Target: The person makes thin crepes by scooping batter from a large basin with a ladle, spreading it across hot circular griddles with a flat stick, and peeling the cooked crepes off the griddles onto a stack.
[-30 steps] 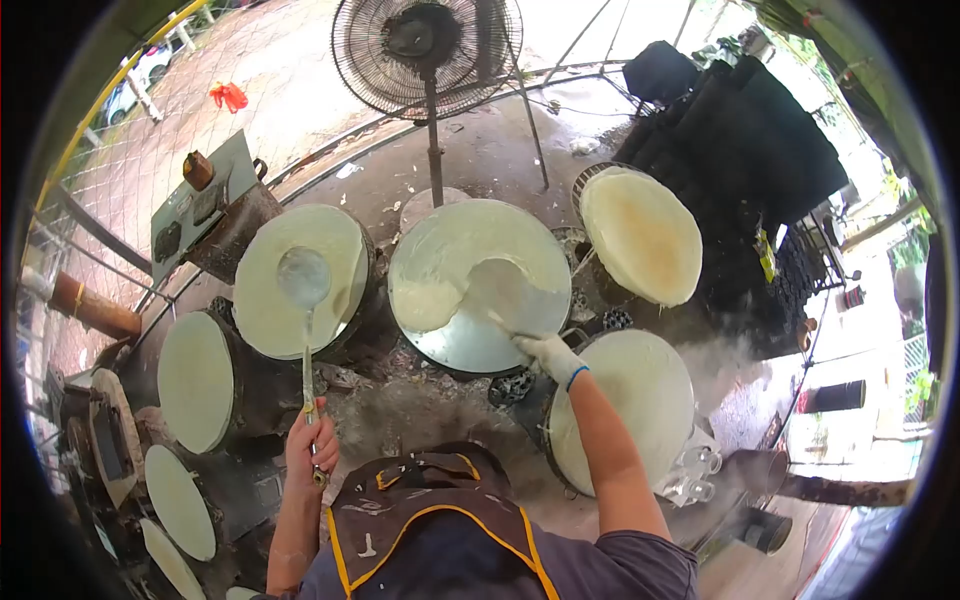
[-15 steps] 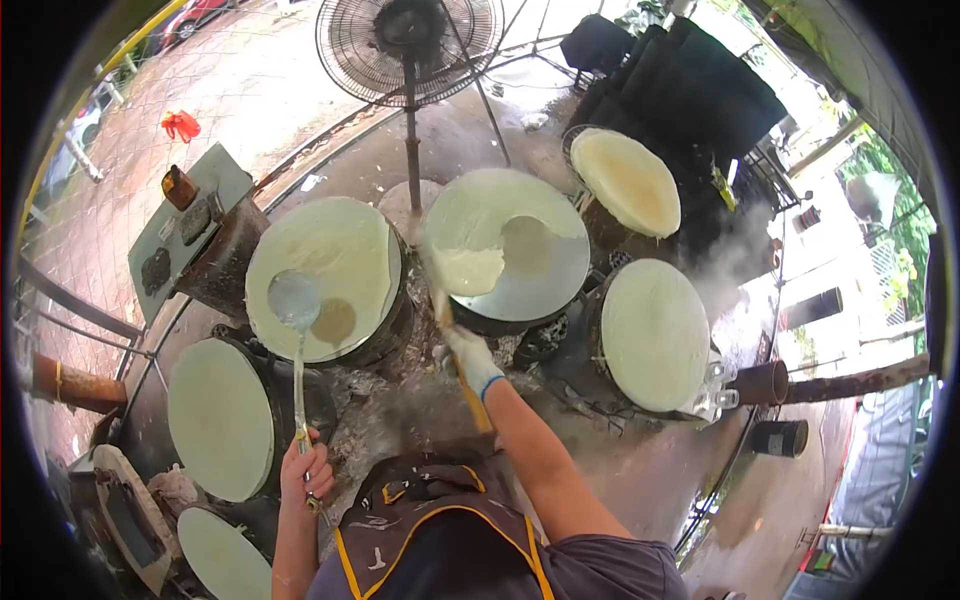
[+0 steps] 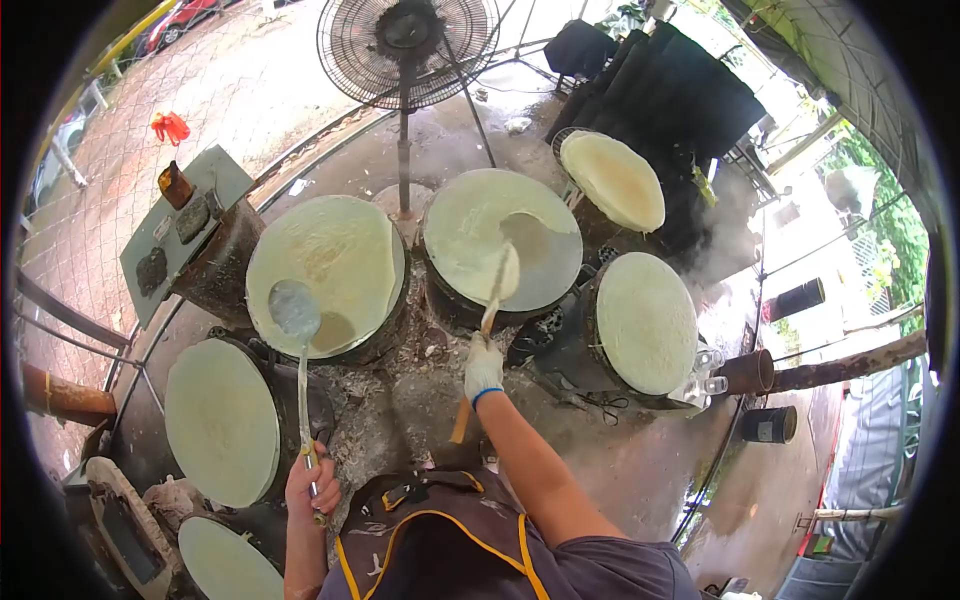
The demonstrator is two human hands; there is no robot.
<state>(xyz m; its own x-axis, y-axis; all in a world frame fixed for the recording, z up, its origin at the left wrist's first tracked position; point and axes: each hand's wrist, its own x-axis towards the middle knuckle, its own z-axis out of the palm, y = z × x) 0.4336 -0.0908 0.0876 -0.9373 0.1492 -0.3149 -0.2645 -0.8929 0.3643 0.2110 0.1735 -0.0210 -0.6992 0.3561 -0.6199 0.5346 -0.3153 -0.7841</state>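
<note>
My left hand is closed around the long handle of a metal ladle. Its round bowl hovers over the left round griddle, which carries a pale batter sheet. In a white glove with a blue cuff, my right hand grips a long wooden spreader. The spreader's far end rests on wet batter covering most of the middle griddle. Grey metal shows along that griddle's right side.
More batter-covered griddles stand at the left, lower left and right. A stack of pale round sheets sits at back right. Behind stands a fan. A board with a rusty can is at left.
My right hand has swept the spreader from the middle griddle's left edge to its centre. The thick batter pool is spread out and less bare metal shows. The ladle stays nearly in place.
</note>
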